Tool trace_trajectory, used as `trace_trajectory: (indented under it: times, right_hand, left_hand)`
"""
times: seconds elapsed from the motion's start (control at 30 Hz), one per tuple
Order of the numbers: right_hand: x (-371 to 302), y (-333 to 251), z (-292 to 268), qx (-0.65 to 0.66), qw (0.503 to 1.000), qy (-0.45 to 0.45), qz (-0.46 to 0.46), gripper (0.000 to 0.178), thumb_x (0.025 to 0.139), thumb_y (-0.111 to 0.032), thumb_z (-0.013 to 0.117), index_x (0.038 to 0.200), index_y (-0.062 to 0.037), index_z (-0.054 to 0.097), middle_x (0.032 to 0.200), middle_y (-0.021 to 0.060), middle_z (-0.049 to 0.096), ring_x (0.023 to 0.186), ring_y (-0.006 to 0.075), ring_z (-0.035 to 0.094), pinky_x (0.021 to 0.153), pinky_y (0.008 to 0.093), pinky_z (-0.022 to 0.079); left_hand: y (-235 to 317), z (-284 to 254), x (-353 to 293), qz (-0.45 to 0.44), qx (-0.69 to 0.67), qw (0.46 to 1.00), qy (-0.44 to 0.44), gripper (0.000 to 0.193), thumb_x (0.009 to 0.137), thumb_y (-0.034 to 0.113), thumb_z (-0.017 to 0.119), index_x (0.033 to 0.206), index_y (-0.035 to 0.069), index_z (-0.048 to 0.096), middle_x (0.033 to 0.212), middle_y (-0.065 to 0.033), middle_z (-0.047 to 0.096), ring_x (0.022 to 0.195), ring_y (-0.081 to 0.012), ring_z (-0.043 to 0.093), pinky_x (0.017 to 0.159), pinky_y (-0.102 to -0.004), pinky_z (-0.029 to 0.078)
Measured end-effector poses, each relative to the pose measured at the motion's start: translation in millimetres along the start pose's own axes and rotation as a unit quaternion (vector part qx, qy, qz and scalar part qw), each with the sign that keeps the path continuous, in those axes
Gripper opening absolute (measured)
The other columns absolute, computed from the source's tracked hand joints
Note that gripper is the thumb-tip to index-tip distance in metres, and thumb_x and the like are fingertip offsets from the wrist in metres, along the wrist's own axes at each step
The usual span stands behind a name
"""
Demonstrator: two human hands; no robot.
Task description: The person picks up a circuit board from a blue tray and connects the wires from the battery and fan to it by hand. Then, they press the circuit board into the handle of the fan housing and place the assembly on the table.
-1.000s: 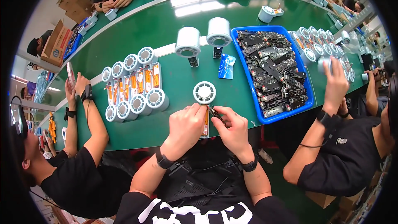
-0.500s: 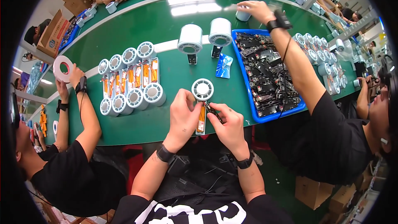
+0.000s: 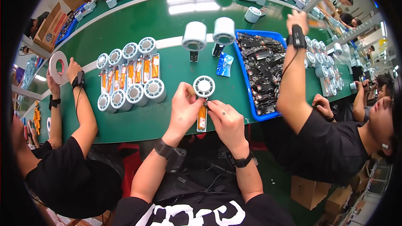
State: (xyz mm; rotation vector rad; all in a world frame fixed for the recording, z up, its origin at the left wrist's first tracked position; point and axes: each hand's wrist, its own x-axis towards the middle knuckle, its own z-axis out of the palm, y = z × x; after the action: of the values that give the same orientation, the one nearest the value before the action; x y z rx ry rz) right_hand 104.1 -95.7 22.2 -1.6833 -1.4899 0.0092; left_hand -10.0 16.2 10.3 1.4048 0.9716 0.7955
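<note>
A light-blue housing [image 3: 204, 86] with a round, spoked head lies before me on the green table. Its narrow handle, holding an orange battery [image 3: 202, 115], points toward me. My left hand [image 3: 186, 106] is closed at the neck, thumb and fingers gripping the housing just below the head. Beside it, the right hand [image 3: 226, 119] has its fingertips pinched together at the same spot. A small dark circuit board [image 3: 206, 101] shows between the fingertips; most of it is hidden.
Several open housings with batteries [image 3: 135, 71] lie in rows at left. Two housings [image 3: 224, 31] stand ahead, near a blue packet [image 3: 225, 64]. A blue tray [image 3: 254, 105] of circuit boards sits at right. Co-workers' arms [image 3: 293, 75] reach in on both sides.
My right fingers have moved in to the neck, and the dark board they held alongside the handle is now mostly hidden. The right-hand co-worker's arm swung right, leaving a housing on the far surface.
</note>
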Motion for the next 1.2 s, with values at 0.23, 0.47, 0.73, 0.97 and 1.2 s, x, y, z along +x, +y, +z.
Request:
trace_trajectory:
  times: [0.23, 0.47, 0.73, 0.97, 1.2]
  right_hand:
    - [3, 18, -1, -0.032, 0.995, -0.003, -0.096, 0.021, 0.080, -0.005, 0.067, 0.102, -0.0045, 0.069, 0.098, 0.0079, 0.072, 0.083, 0.0255, 0.071, 0.073, 0.0363, 0.057]
    - [6, 25, -14, -0.080, 0.986, -0.014, -0.144, 0.027, 0.079, -0.007, 0.067, 0.106, -0.0081, 0.068, 0.106, 0.0025, 0.070, 0.086, 0.0199, 0.068, 0.072, 0.0336, 0.055]
    - [15, 25, -19, -0.108, 0.978, -0.071, -0.166, 0.027, 0.079, -0.008, 0.066, 0.106, -0.0091, 0.068, 0.106, 0.0013, 0.069, 0.088, 0.0188, 0.068, 0.072, 0.0331, 0.056]
    - [9, 13, -14, -0.020, 0.996, -0.076, -0.051, 0.024, 0.084, -0.007, 0.071, 0.108, -0.0056, 0.068, 0.107, 0.0079, 0.071, 0.089, 0.0257, 0.070, 0.076, 0.0380, 0.058]
    - [5, 3, -3, 0.060, 0.998, -0.028, -0.007, 0.031, 0.083, 0.000, 0.072, 0.114, 0.0004, 0.068, 0.107, 0.0180, 0.072, 0.097, 0.0337, 0.071, 0.084, 0.0404, 0.058]
  left_hand:
    - [10, -9, 4, 0.094, 0.152, 0.984, -0.020, 0.024, 0.081, 0.003, 0.072, 0.096, 0.001, 0.053, 0.076, -0.0064, 0.055, 0.069, -0.0142, 0.055, 0.061, -0.0316, 0.047]
    - [11, 3, 6, 0.126, 0.143, 0.981, -0.018, 0.032, 0.080, -0.001, 0.073, 0.092, 0.004, 0.044, 0.076, -0.0007, 0.039, 0.068, -0.0102, 0.041, 0.061, -0.0281, 0.039]
    - [17, -3, 9, 0.119, 0.187, 0.975, -0.004, 0.037, 0.082, 0.000, 0.073, 0.109, 0.003, 0.047, 0.081, -0.0023, 0.044, 0.070, -0.0123, 0.046, 0.065, -0.0274, 0.043]
    - [10, -3, 9, -0.006, 0.048, 0.998, -0.031, 0.056, 0.081, -0.001, 0.073, 0.130, 0.002, 0.047, 0.088, -0.0043, 0.056, 0.080, -0.0132, 0.062, 0.069, -0.0283, 0.052]
    - [4, -6, 11, 0.051, 0.048, 0.996, -0.047, 0.053, 0.083, -0.002, 0.071, 0.131, 0.001, 0.049, 0.094, -0.0071, 0.061, 0.083, -0.0162, 0.066, 0.069, -0.0291, 0.054]
